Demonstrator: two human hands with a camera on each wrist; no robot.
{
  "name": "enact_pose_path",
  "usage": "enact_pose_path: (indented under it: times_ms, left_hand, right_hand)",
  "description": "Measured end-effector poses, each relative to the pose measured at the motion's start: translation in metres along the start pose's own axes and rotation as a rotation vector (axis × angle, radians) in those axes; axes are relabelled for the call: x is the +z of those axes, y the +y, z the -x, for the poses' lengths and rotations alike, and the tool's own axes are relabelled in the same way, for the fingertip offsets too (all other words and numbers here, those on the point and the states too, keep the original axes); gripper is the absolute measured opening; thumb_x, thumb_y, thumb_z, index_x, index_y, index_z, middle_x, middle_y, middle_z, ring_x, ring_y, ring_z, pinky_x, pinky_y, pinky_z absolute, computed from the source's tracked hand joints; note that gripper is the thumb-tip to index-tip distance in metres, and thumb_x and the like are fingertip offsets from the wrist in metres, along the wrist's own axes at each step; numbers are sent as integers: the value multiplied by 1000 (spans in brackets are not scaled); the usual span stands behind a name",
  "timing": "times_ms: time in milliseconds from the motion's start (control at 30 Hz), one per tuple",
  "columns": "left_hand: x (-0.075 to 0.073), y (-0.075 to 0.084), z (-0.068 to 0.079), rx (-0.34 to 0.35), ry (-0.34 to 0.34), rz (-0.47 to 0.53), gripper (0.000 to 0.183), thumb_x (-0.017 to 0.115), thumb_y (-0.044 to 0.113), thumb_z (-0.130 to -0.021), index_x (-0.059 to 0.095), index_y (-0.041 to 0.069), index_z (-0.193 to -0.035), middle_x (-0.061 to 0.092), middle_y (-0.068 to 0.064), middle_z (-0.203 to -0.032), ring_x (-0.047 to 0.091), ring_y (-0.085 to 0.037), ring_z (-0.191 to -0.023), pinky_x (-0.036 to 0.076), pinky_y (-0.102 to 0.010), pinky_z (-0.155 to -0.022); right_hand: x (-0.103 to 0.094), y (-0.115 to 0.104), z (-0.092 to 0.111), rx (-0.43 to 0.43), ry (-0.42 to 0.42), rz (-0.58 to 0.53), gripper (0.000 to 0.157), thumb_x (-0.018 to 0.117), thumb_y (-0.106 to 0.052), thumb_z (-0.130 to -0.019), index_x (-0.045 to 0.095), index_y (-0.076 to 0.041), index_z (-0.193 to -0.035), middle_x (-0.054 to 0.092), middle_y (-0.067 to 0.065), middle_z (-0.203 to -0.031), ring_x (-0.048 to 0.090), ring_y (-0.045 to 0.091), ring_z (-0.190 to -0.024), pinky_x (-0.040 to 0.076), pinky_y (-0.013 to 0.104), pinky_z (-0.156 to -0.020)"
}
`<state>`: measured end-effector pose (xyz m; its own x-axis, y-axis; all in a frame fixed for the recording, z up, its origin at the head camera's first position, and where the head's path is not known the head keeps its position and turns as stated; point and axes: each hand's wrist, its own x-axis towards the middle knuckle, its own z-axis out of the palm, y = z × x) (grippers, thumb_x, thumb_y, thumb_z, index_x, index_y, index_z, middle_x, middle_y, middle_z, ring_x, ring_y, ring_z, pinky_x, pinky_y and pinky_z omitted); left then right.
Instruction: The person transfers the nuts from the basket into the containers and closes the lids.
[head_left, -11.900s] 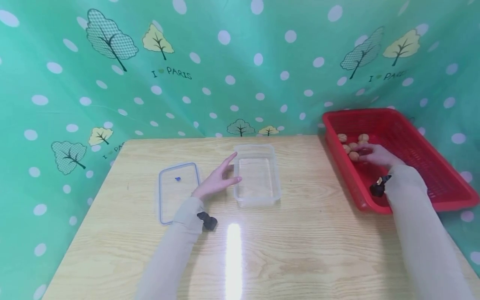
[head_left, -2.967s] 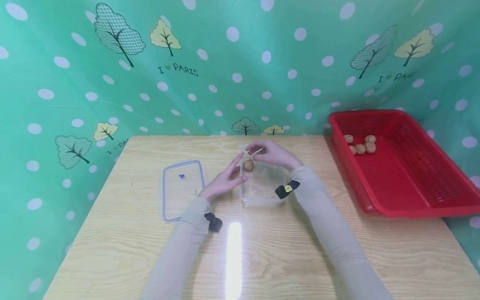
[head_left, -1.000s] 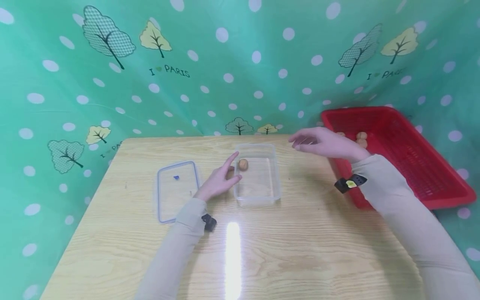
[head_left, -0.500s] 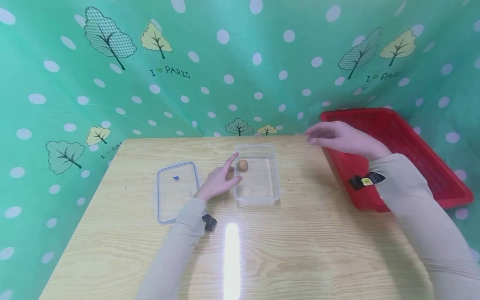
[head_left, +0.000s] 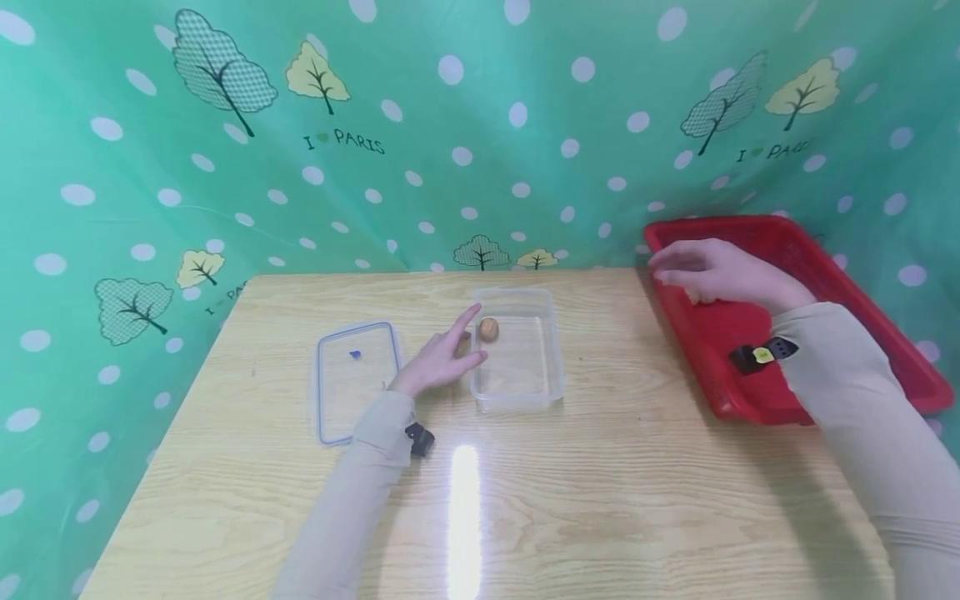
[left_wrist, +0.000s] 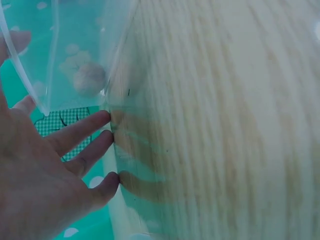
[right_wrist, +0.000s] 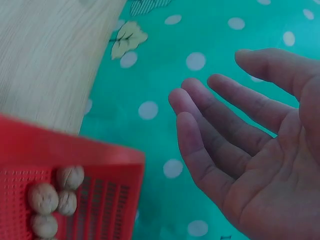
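Note:
A single walnut lies in the left part of the clear plastic container. My left hand rests at the container's left side, fingers spread; its thumb and index finger reach the rim. In the left wrist view the other fingers of the left hand extend down to the tabletop. Over the near-left rim of the red basket hovers my right hand, nothing between its loosely bent fingers. Several walnuts sit in the basket's corner, mostly hidden beneath that hand in the head view.
A clear lid with a blue seal lies flat left of the container, a small blue piece showing on it. The wooden table ends at a green dotted curtain behind.
My right hand came from the basket to the container, where a walnut now lies, then moved back right, its fingers now over the basket. The left hand stays at the container's side.

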<state>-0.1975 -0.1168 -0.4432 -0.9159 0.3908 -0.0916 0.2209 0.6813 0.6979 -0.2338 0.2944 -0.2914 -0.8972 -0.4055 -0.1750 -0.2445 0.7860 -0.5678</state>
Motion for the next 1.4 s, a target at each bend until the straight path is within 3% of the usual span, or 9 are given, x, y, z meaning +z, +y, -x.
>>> enact_pose_path:
  times_ms: [133,267,533,867,1067,1400]
  left_hand:
    - [1,0,-1,5,-15,10,81,58,38,-95,6,29,-157,44,-24,-141,40,-48,-128,28,-63,-105]
    - [0,1,-1,16,-20,1,82,58,38,-95,5,28,-157,43,-27,-141,40,-48,-128,28,-63,-105]
    - [-3,1,-1,24,-23,1,83,57,40,-94,3,28,-157,30,-26,-149,40,-39,-131,27,-61,-107]
    - [-1,1,-2,12,-30,4,84,57,41,-94,4,26,-157,32,-27,-148,39,-40,-132,27,-62,-106]
    - [-1,1,-2,9,-34,18,84,58,38,-94,3,27,-157,36,-29,-145,40,-40,-131,29,-60,-106]
    - [-2,2,0,11,-30,14,83,58,39,-95,4,25,-157,36,-30,-144,40,-40,-131,28,-60,-106]
  right_hand:
    - [-1,12,2,22,2,3,50,72,-28,-88,54,-11,-132,62,13,-91,58,27,-74,53,35,-63]
    - [-3,23,1,31,14,-27,47,69,-22,-90,53,-7,-132,60,11,-81,58,26,-70,51,31,-60]
    - [-3,45,-1,27,36,-66,43,63,-22,-95,53,1,-130,63,8,-88,59,22,-75,52,27,-64]
    - [4,68,-5,59,66,-110,47,61,-26,-96,52,3,-132,66,8,-92,61,18,-78,50,22,-72]
    - [10,87,-10,61,79,-133,46,61,-22,-96,52,5,-132,67,17,-103,64,16,-82,50,20,-77]
    - [22,108,-15,97,93,-80,47,64,-18,-94,51,7,-132,60,26,-117,60,37,-98,54,44,-83]
